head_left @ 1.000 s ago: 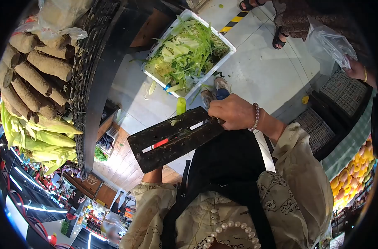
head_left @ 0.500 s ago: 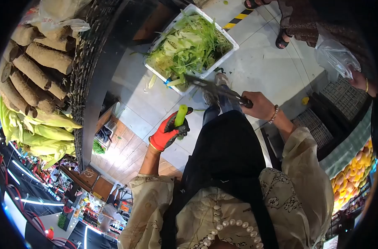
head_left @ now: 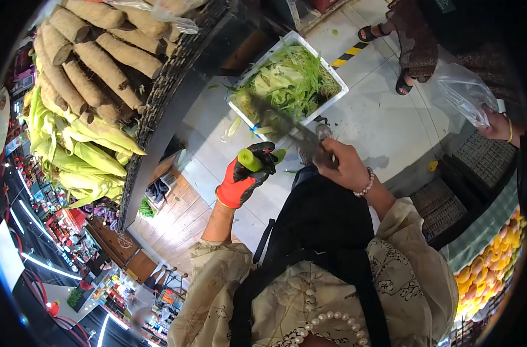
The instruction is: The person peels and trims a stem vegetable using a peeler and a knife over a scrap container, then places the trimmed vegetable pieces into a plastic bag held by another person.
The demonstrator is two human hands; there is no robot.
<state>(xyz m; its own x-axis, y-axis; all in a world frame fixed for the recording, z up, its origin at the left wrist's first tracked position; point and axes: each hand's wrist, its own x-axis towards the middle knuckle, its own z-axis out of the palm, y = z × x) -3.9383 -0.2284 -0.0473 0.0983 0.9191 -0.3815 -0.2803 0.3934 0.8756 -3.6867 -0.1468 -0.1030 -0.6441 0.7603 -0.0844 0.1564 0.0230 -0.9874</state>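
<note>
My left hand [head_left: 239, 178], in a red and black glove, is closed around a bright green vegetable stem [head_left: 249, 160]. One pale cut end points toward me; a bit of green shows past the fingers on the other side. My bare right hand [head_left: 345, 166], with a beaded bracelet, grips a large knife [head_left: 295, 134]. Its blade is blurred and reaches up and left over the near edge of a white foam box [head_left: 340, 97]. The box is heaped with green leaves and trimmings [head_left: 289, 78].
Long brown tubers [head_left: 104, 63] and corn in husks [head_left: 78, 153] lie on the display at left. Another person stands at upper right, a hand [head_left: 498, 126] holding a clear plastic bag [head_left: 457, 92]. Dark crates [head_left: 443, 202] and yellow-orange fruit [head_left: 486, 260] are at right.
The view has shifted, so the display and box sit further right. My left hand has turned the stem so its cut end faces me. The knife has swung nearer the left hand.
</note>
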